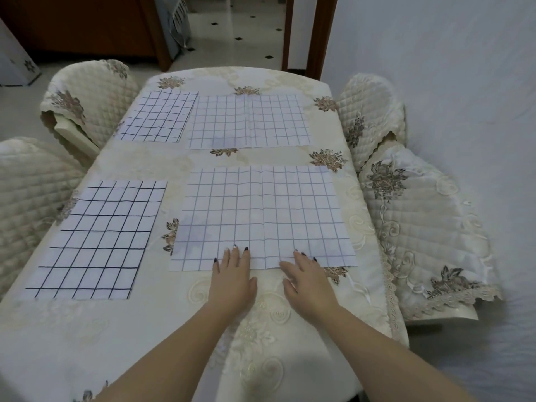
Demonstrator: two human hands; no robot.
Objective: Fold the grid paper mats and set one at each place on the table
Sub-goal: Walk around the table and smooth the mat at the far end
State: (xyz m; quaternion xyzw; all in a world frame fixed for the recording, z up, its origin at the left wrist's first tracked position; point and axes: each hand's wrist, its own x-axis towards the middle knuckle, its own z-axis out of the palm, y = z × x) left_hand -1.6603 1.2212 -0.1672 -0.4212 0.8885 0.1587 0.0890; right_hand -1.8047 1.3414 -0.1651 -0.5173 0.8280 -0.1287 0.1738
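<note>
Left hand (233, 278) and right hand (307, 281) lay flat, fingers straight, fingertips pressing near edge of unfolded grid mat (262, 216).

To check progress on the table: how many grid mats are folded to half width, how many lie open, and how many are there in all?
Folded mats: 2
Open mats: 2
Total: 4

Left mats (95, 239) folded; right mats (261, 210) — unfolded, flat.

Dim, soft light — edges warped
</note>
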